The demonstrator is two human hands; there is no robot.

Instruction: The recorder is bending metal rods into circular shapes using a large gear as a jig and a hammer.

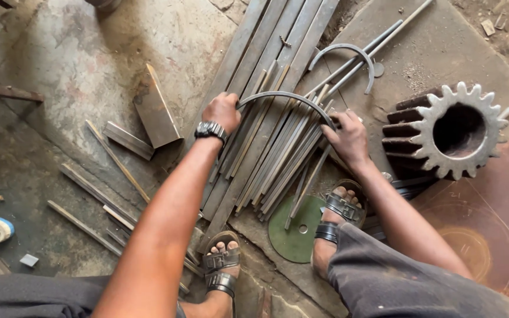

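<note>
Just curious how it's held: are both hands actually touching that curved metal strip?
Touching. The head view shows the left hand gripping one end of the curved metal strip and the right hand gripping the other.

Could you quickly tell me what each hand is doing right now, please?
Left hand: closed on one end of the curved metal strip.
Right hand: closed on the strip's other end.

Soft daylight (faint shadows), sharp focus

The curved bar (284,97) and the flat strips (266,147) are dull grey steel. The disc (293,235) is green, the gear (449,132) pale grey with dark rust, the plate (490,224) reddish brown, the wristwatch (210,129) silver.
</note>
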